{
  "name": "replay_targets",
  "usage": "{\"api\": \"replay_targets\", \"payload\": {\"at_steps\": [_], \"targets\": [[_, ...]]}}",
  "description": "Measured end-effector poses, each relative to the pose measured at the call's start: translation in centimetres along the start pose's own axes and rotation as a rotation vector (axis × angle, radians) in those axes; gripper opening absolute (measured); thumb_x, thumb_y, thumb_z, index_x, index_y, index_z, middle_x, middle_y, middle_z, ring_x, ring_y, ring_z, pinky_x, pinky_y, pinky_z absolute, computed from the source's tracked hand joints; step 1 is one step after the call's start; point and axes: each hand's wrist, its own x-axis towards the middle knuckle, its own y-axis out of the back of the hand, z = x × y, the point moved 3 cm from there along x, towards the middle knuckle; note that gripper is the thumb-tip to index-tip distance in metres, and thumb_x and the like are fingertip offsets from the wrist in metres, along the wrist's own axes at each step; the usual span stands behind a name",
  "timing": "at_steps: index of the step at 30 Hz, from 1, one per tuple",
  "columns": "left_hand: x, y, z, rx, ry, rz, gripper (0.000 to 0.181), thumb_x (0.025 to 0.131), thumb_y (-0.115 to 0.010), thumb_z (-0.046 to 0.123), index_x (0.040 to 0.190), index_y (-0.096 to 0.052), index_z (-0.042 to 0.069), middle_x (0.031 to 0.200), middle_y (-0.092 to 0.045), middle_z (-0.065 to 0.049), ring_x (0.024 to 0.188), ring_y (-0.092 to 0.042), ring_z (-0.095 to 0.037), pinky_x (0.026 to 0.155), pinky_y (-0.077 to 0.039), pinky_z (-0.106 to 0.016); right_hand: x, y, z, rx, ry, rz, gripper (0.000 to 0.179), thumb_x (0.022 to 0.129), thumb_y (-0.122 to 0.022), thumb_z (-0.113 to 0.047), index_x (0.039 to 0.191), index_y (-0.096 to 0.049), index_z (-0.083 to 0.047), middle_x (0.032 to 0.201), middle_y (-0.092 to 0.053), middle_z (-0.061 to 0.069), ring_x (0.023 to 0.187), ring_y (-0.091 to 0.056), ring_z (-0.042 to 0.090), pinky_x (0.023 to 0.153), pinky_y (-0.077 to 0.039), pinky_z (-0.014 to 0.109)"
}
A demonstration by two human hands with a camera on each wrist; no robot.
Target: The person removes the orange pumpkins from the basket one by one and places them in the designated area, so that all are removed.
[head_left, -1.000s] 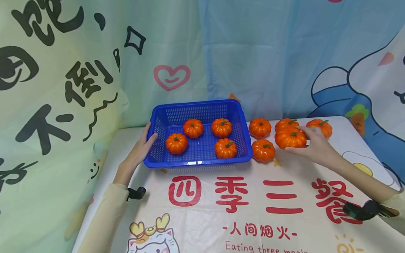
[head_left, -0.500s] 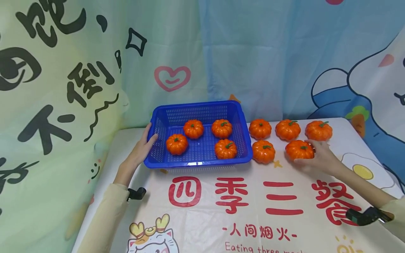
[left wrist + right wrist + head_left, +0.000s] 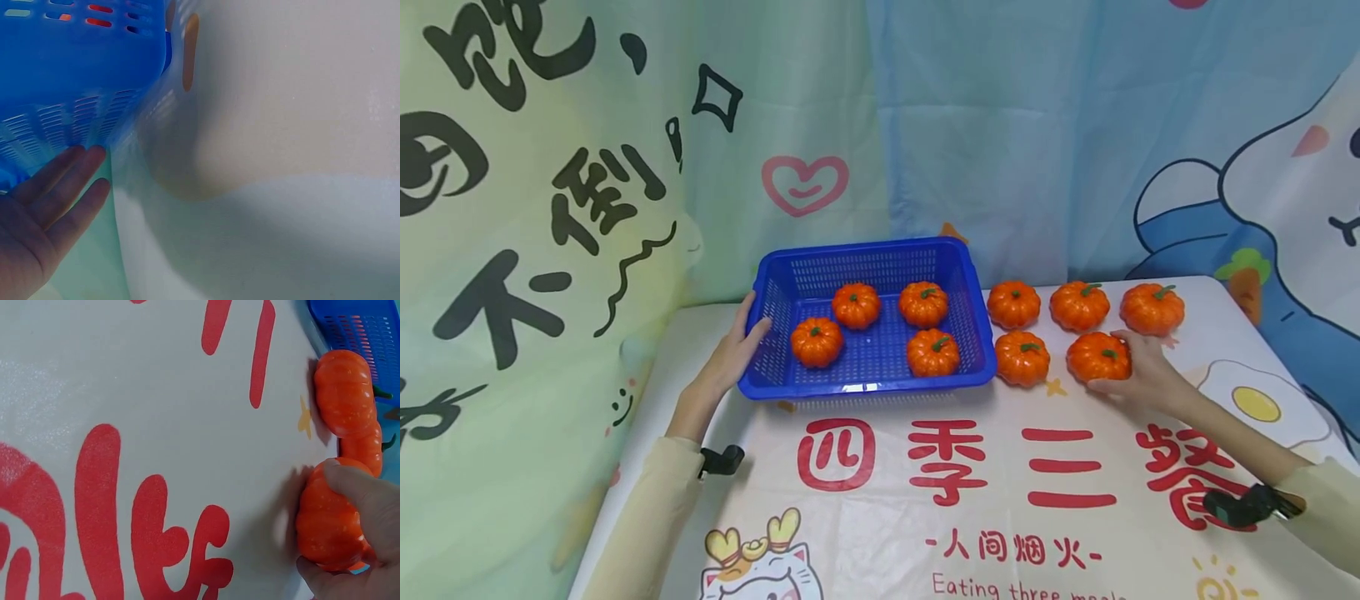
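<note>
In the head view, my right hand (image 3: 1150,375) grips a small orange pumpkin (image 3: 1098,357) with a green stem, low at the tabletop. The right wrist view has the thumb and a finger on opposite sides of that pumpkin (image 3: 331,515). Left of it lies another pumpkin (image 3: 1022,358), and a row of three pumpkins (image 3: 1079,306) is behind. My left hand (image 3: 726,358) rests against the left end of a blue plastic basket (image 3: 865,388). Its fingers (image 3: 72,181) look extended along the slotted wall in the left wrist view. Several pumpkins (image 3: 816,342) lie spaced apart inside the basket.
A printed cloth (image 3: 955,533) with red characters covers the table in front of the basket. Behind hangs a pale blue-green curtain (image 3: 977,142) with cartoon prints, close to the table's back edge. Each wrist carries a small black device (image 3: 722,460).
My right hand has brought its pumpkin down from in front of the back row to the front row, first rightward, then slightly left. Left hand and basket stay put.
</note>
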Motion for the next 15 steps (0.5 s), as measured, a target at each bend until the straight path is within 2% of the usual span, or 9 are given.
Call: {"api": "replay_targets", "payload": {"at_steps": [15], "targets": [[-0.04, 0.11, 0.06, -0.001, 0.003, -0.010, 0.072, 0.099, -0.031, 0.060, 0.155, 0.009, 0.038, 0.164, -0.011, -0.014, 0.142, -0.028, -0.050, 0.113, -0.022, -0.067, -0.62, -0.24, -0.80, 0.031, 0.017, -0.026, 0.096, 0.087, -0.072, -0.034, 0.144, -0.010, 0.012, 0.135, -0.025, 0.038, 0.122, -0.029, 0.053, 0.098, -0.037, 0.071]]}}
